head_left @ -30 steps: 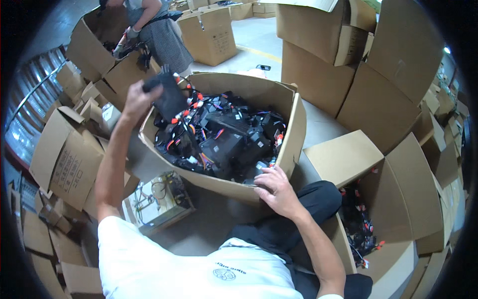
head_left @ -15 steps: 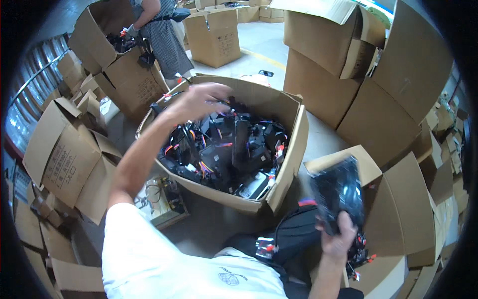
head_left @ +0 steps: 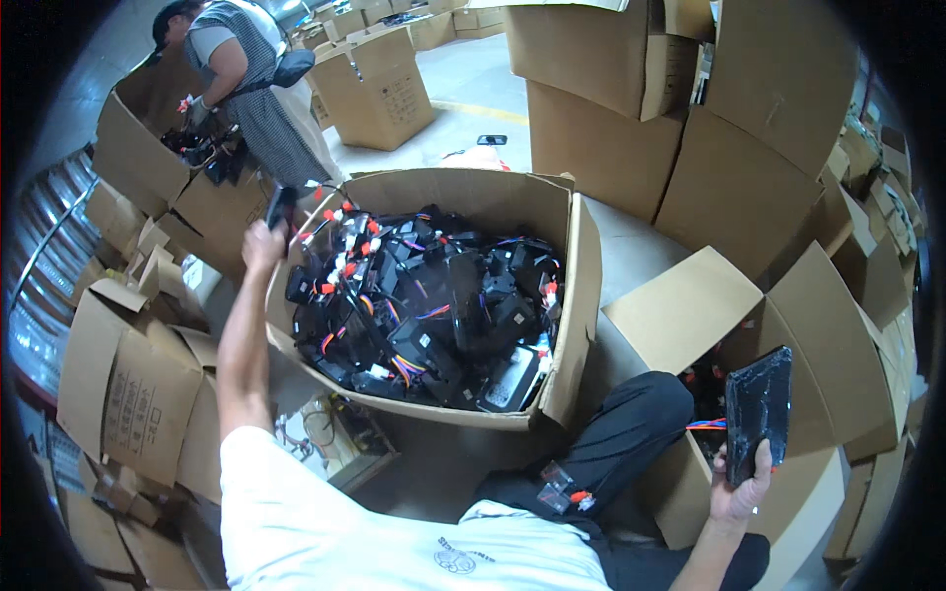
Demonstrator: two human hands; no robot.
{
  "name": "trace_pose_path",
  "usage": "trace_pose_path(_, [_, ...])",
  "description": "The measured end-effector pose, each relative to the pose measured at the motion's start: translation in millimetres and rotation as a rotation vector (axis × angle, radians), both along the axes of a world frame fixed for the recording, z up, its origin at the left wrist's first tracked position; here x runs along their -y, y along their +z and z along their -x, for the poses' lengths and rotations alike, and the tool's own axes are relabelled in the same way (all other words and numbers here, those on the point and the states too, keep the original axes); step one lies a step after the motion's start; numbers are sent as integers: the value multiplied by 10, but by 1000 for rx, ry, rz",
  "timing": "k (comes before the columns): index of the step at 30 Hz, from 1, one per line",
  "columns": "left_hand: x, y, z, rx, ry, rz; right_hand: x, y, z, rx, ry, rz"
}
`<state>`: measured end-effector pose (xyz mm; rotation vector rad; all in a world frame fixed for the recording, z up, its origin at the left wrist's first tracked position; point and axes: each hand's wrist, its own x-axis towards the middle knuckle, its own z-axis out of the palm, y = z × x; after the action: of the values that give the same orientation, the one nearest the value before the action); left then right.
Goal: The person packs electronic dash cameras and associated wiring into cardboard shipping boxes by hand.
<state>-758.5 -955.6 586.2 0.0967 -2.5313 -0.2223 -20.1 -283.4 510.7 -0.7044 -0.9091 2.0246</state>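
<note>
- Right hand (head_left: pixel 739 497) grips a black wrapped pack (head_left: pixel 759 412) near the right carton (head_left: pixel 816 325).
- Left hand (head_left: pixel 262 248) grips a dark block (head_left: pixel 282 205).
- Seems a transferring step; next needs steady lowering.

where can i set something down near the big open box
Bare floor shows between the box and the dark trousers, and between the box and the right-hand stacked cartons. Crowded: inside the box, heaped with black devices.

Right hand (head_left: pixel 739 495) grips a black pack (head_left: pixel 760 409), apparently film-wrapped.

Middle carton (head_left: pixel 473 197) free above — knee (head_left: pixel 645 406) between it and right hand (head_left: pixel 741 497)
</note>
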Motion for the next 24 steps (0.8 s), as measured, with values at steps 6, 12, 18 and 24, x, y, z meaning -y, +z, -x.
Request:
trace_pose_path(6, [-1475, 2327, -810, 15, -758, -762, 16, 291, -149, -40, -41, -30])
trace_pose_path(12, [-3589, 2079, -2979, 84, -1418, -617, 251, 1373, 527, 64, -367, -718])
trace_pose_path(18, [-5401, 1186, -5625, 992, -1295, -1393, 266, 1542, 259, 245, -470, -1573])
trace_pose_path(24, [-6139, 716, -6729, 1325, -1711, -1255, -86, 1028, -837, 562, -394, -1528])
